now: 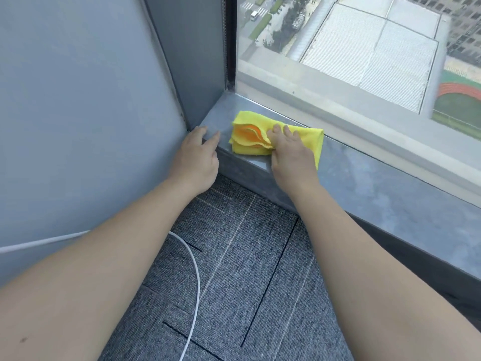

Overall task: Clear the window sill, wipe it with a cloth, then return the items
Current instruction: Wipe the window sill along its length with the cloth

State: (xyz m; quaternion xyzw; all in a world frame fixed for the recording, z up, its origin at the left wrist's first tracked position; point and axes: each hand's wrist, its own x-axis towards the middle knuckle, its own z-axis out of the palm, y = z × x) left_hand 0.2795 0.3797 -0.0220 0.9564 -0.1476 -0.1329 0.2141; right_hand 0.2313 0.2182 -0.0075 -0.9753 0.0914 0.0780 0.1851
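Both grips flat: right hand (290, 149) presses yellow cloth (311, 138), left hand (196, 157) on sill (364, 183)

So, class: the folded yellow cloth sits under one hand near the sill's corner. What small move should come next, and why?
Probably slide the right hand and cloth rightward along the sill. The left hand braces the sill's corner edge, and a long bare stretch lies to the right.

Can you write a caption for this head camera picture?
Right hand presses a folded yellow cloth on the sill; left hand rests at its corner.
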